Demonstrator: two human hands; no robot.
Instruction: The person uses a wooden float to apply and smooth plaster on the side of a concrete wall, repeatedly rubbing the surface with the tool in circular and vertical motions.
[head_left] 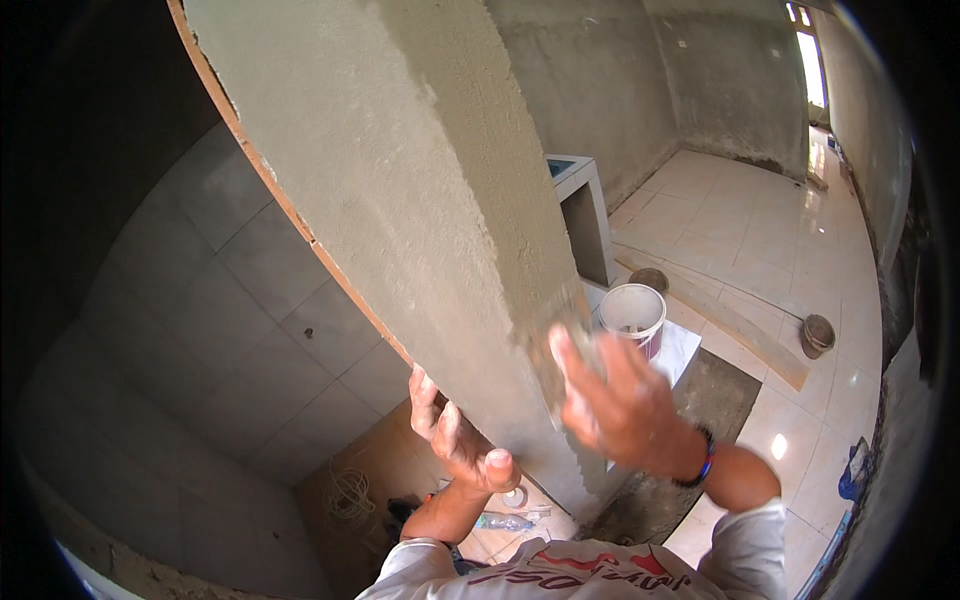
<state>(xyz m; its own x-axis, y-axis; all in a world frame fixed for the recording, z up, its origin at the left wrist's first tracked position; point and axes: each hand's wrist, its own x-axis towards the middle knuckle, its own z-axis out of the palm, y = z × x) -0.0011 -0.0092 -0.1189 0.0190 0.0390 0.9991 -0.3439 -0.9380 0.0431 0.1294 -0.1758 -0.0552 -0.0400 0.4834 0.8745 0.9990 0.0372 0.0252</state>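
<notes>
- Grey wet-plastered wall corner [450, 200], long axis vertical, lying at 12 o'clock from both hands
- Right hand [615, 405] nearer, blurred, fingers spread flat against plaster
- Left hand [455, 440] curled, gripping orange wooden guide strip [300, 225] at 9 o'clock

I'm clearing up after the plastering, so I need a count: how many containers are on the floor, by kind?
White plastic bucket: 1
Dark round bowls: 2
Clear plastic bottle lying on its side: 1
Total: 4
</notes>
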